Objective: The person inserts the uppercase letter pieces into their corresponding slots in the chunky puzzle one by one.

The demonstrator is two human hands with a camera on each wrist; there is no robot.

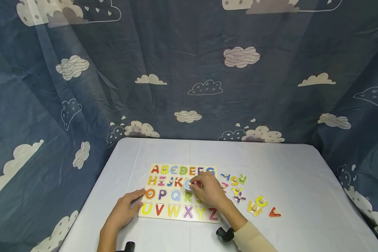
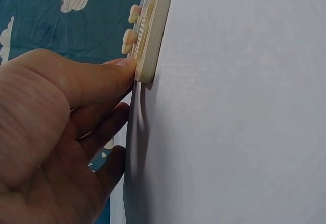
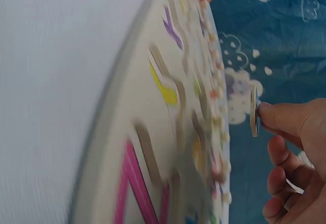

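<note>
A wooden alphabet puzzle board [image 1: 167, 217] lies flat on the table. Between the thumb and fingertips of my right hand [image 1: 210, 189] is a light-blue round letter piece [image 1: 187, 184], held above the board's middle; it shows edge-on in the right wrist view [image 3: 254, 112]. My left hand [image 1: 123, 211] rests at the board's left edge, fingertips touching it with the fingers fairly straight. In the left wrist view the thumb [image 2: 109, 79] meets the board's corner [image 2: 147, 68]. Knobbed letters fill the upper rows, while the lower rows show coloured recesses.
Loose knobbed letters lie right of the board, among them a purple X [image 1: 239, 197], a yellow U [image 1: 261, 201], a yellow W [image 1: 254, 209] and a red V [image 1: 274, 212]. A dark cloud-patterned cloth [image 1: 176, 98] hangs behind the white table [image 1: 302, 182].
</note>
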